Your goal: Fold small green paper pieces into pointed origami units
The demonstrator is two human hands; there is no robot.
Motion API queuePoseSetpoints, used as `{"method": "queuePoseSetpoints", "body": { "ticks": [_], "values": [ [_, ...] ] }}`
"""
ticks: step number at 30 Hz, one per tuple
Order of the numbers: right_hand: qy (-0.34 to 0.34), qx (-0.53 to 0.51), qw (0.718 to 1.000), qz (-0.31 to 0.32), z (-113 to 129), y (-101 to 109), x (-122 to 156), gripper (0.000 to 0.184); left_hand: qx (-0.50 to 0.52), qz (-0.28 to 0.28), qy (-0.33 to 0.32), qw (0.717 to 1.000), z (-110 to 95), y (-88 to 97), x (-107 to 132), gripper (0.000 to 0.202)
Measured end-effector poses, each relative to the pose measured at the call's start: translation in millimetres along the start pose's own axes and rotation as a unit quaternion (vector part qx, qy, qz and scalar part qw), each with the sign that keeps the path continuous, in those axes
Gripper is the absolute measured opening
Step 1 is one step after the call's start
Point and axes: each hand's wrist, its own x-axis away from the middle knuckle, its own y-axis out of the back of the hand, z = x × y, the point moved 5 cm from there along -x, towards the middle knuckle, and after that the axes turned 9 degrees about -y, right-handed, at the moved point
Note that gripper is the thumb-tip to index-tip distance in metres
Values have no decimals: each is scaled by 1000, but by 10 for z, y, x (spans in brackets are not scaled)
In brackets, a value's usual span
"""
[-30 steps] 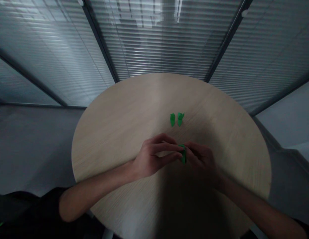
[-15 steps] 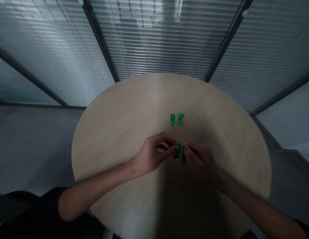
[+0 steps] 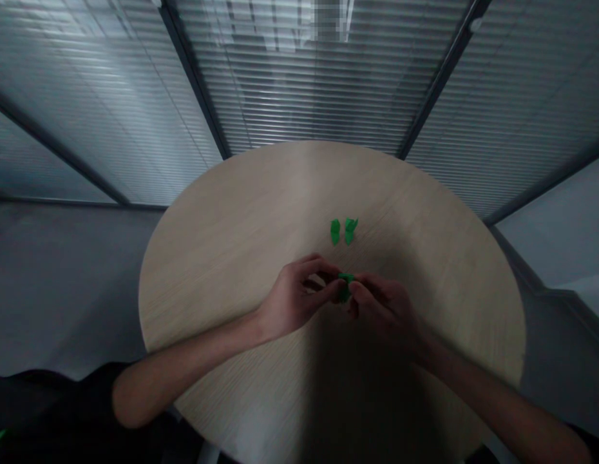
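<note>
Left hand [image 3: 294, 299] and right hand [image 3: 384, 309] in near-closed pinch grip, fingertips together on small creased green piece [image 3: 346, 283], over bench. Two more green pieces [image 3: 335, 232] lie side by side just ahead. Round pale wood-grain bench [image 3: 241, 258]; slatted blinds [image 3: 319, 96] beyond.

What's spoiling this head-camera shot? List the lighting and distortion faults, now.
In the head view, a heavy shadow darkens the near part of the round wooden table and dims the right hand; glare streaks the window blinds; wide-angle distortion makes their frames lean inward; the green piece between the hands looks slightly soft.
</note>
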Motion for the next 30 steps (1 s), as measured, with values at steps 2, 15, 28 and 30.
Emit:
{"method": "queuePoseSetpoints", "body": {
  "ticks": [2,15,28,30],
  "values": [
    [-9,3,1000,-6,-8,-2,-8,35,1,-1,3,1000,-2,1,-2,18],
    [3,13,1000,-7,24,-14,-18,42,-2,-7,9,1000,41,-2,7,25],
    [26,87,995,-35,-26,-6,-2,40,13,1,15,1000,47,-19,0,27],
    [30,97,994,-31,-20,-4,1,40,7,4,11,1000,35,-20,-1,26]
  ]
}}
